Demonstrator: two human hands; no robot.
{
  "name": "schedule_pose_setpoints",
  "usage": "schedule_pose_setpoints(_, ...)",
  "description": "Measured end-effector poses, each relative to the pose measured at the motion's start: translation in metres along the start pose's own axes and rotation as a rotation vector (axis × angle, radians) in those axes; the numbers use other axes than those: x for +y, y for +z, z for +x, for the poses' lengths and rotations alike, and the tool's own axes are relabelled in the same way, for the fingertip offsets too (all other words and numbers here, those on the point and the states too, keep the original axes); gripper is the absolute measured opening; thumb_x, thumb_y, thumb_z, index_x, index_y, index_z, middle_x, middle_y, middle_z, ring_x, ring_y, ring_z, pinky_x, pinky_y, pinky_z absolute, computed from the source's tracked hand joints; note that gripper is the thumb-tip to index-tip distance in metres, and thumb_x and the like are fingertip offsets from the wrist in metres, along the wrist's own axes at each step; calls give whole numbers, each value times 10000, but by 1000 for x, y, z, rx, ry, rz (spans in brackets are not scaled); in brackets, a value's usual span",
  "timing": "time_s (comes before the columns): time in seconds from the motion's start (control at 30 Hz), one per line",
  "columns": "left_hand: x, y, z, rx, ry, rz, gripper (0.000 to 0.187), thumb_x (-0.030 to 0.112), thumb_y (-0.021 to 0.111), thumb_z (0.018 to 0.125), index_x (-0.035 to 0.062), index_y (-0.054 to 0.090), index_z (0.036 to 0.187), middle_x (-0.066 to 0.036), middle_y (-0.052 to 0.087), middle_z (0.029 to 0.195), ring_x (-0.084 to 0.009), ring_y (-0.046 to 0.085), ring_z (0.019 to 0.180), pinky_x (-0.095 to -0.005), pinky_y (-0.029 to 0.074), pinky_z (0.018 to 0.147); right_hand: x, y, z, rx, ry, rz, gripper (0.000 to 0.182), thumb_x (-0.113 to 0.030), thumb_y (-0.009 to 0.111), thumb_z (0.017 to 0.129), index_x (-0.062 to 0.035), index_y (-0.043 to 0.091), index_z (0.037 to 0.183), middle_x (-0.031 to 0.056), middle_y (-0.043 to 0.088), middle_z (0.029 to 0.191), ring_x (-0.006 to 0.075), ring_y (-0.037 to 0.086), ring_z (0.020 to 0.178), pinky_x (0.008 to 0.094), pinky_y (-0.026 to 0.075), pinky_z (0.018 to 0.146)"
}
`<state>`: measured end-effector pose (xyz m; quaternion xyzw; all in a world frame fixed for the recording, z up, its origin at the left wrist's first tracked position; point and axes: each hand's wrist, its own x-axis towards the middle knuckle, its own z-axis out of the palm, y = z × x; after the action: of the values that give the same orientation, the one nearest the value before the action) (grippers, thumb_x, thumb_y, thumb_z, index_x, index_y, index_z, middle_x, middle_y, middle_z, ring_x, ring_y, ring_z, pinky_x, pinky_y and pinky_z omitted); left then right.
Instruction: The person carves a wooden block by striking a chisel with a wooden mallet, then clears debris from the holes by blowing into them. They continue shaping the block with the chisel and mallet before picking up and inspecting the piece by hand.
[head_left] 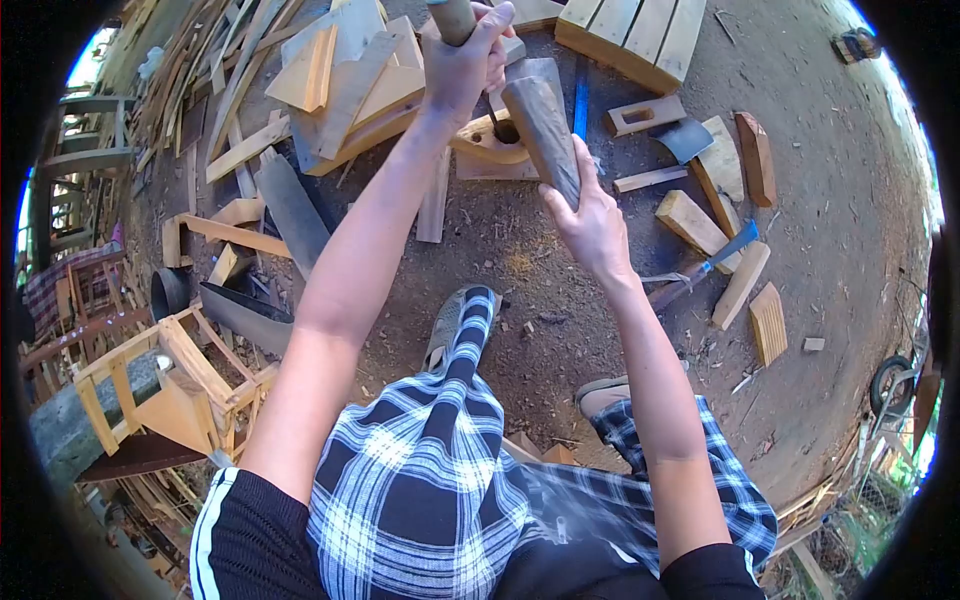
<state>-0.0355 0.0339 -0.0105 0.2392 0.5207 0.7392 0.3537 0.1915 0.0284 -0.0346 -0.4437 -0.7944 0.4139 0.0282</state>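
My left hand (462, 75) is closed around the round wooden handle of a chisel (452, 20), at the top of the view. Its dark shaft runs down from below my fist to a dark hole in a pale wooden block (483, 143), which rests on another piece of wood on the ground. In my right hand (592, 228) is a thick, rounded wooden mallet (543, 125), gripped near its lower end. The mallet's upper end leans up and left, close beside the block and to the right of my left fist.
Planks and boards (350, 100) are heaped at upper left. A slatted wooden piece (635, 35) stands at the top. A blue-and-wood tool (735, 245) lies among wood blocks (742, 285) on the right. A wooden frame (185, 360) stands lower left. My shoe (465, 320) is below.
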Motion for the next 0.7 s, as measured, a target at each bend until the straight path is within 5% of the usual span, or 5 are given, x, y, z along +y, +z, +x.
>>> schedule_pose_setpoints(0.27, 3, 18, -17, 318, 332, 189, 241, 193, 646, 968, 78, 557, 776, 32, 508, 592, -55, 448, 428, -244, 332, 375, 11, -1, 3, 39, -26, 714, 769, -410, 606, 914, -72, 280, 1523, 224, 510, 1367, 295, 527, 1238, 402, 411, 1043)
schedule_pose_setpoints(0.57, -16, 37, -17, 528, 887, 492, 288, 271, 648, 967, -10, 586, 979, -24, 606, 698, -140, 575, 601, -282, 442, 530, -39, -46, -1, 93, -222, 647, 762, -426, 605, 892, -76, 325, 1508, 249, 545, 1327, 320, 577, 1181, 447, 468, 970)
schedule_pose_setpoints(0.6, -19, 48, -5, 518, 876, 496, 288, 271, 648, 967, -10, 586, 979, -24, 606, 698, -140, 575, 601, -282, 442, 530, -60, -66, -6, 131, -308, 653, 718, -419, 603, 898, -48, 374, 1469, 176, 577, 1207, 255, 587, 1075, 367, 469, 912)
schedule_pose_setpoints(0.63, -23, 63, 20, 982, 1076, 722, 267, 267, 645, 967, 8, 581, 984, -8, 577, 664, -129, 547, 557, -275, 425, 502, -79, -85, -10, 176, -397, 655, 678, -411, 601, 905, -21, 423, 1430, 103, 609, 1087, 190, 597, 969, 287, 469, 854)
schedule_pose_setpoints(0.7, -19, 50, 0, 882, 1021, 737, 288, 251, 659, 945, 10, 551, 1058, -35, 576, 793, -154, 553, 680, -294, 432, 605, -104, -109, -10, 250, -517, 617, 663, -397, 601, 899, -19, 432, 1417, 120, 618, 1101, 205, 603, 990, 289, 470, 866)
